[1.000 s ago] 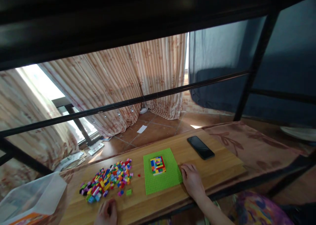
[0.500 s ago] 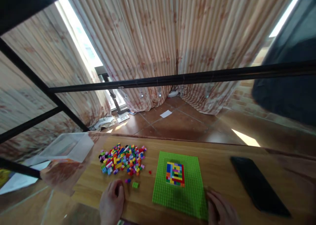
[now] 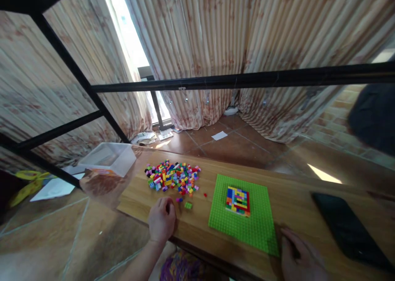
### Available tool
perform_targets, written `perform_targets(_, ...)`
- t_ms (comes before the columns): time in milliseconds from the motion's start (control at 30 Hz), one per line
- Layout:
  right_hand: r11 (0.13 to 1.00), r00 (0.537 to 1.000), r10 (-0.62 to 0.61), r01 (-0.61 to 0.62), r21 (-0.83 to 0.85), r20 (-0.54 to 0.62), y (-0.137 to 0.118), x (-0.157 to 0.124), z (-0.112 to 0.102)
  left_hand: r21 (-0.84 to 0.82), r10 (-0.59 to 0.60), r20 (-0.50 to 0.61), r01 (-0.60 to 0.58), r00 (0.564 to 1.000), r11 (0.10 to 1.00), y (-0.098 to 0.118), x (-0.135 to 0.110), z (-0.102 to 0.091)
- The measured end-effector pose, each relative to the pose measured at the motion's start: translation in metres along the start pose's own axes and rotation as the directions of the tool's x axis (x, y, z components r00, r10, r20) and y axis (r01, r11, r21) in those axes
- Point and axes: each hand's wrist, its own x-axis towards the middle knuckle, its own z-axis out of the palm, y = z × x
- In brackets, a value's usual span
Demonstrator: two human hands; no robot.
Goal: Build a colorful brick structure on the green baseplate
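My left hand (image 3: 162, 218) rests at the table's near edge with its fingers curled in a loose fist, and nothing shows in it. Just to its right lie a light green brick (image 3: 188, 205) and a small purple-blue brick (image 3: 179, 200). The heap of small coloured bricks (image 3: 173, 177) spreads beyond that hand. A green baseplate (image 3: 243, 231) carries a square, low block of multicoloured bricks (image 3: 238, 200) near its middle. Beside the plate's right near corner sits my right hand (image 3: 300, 254), fingers bent and closed, with nothing visible in it.
A clear plastic box (image 3: 123, 161) stands at the table's left end. At the right lies a black, flat, long object (image 3: 348, 227). One tiny red brick (image 3: 205, 195) is between heap and plate. Dark metal bars (image 3: 216, 82) cross beyond the wooden table (image 3: 197, 227).
The view has swung, so the table and its contents appear farther right and higher. Both hands keep their places and closed shape; more of the left forearm shows.
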Motion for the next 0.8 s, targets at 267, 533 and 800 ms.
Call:
perform_targets(267,0.976,0.980,0.161,-0.176,0.129,0.120,0.009,0.020,-0.005,0.005,0.005,0.023,-0.005,1.000,1.000,0.005,0.001,-0.004)
perform_targets(533,0.966,0.972,0.131,-0.169,0.196,0.193,0.020,0.031,-0.009,-0.119,-0.001,0.137,0.018,0.991,0.993,0.006,0.005,-0.018)
perform_targets(800,0.958,0.952,0.192,-0.234,0.164,0.238,0.026,0.032,-0.008,-0.141,-0.153,0.093,0.165,0.984,0.976,-0.028,0.038,-0.030)
